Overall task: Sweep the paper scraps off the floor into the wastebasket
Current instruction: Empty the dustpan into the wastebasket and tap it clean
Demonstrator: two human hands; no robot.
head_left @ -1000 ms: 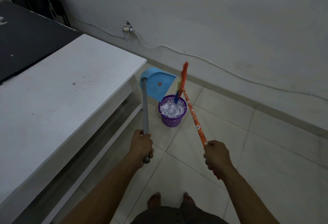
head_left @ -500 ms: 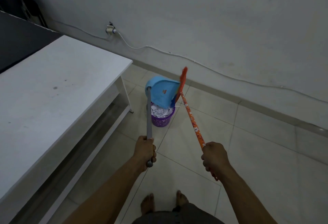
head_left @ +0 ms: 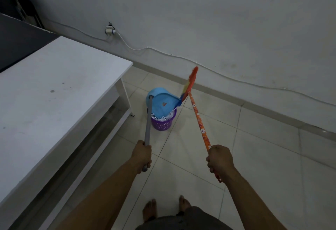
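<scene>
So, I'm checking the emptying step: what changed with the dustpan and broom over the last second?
The dustpan swung from behind the wastebasket to above it, tipped mouth-down onto the paper scraps. The broom head rose out of the wastebasket to the dustpan's right edge. Unchanged: left hand grips the dustpan handle, right hand the broom handle; the wastebasket has not moved.

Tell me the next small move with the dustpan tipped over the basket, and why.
Probably a slight shake of the dustpan with the left hand, keeping its lip inside the wastebasket. The pan is tipped over the paper scraps piled to the rim, and its inside is hidden, so some may remain. The right hand holds the broom raised beside it.
</scene>
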